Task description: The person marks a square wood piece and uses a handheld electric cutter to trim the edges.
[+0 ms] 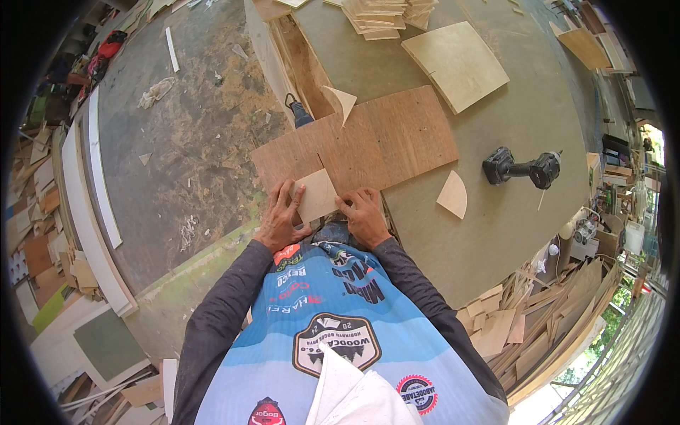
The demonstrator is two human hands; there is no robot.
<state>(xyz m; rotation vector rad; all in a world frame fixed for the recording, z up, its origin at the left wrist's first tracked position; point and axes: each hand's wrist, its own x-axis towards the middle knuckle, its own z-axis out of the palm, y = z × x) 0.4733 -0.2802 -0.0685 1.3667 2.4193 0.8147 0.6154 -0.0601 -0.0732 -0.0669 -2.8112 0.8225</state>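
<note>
A small light plywood piece (316, 196) lies at the near edge of a reddish-brown plywood board (397, 145). My left hand (282, 218) grips its left side, with the fingers on the top face and the thumb by the near edge. At its right edge, my right hand (364, 218) pinches the piece with bent fingers. A thin dark slit in the brown board runs just beyond the piece. From under the board's far side sticks out the dark end of a tool or cord fitting (303, 115); the rest of it is hidden.
A curved offcut (344, 103) lies on the board's far edge. To the right are a quarter-round piece (453, 195), a black cordless drill (524, 168) and a square plywood panel (457, 67). Stacked plywood squares (375, 18) stand farther back. Sawdust covers the surface at left.
</note>
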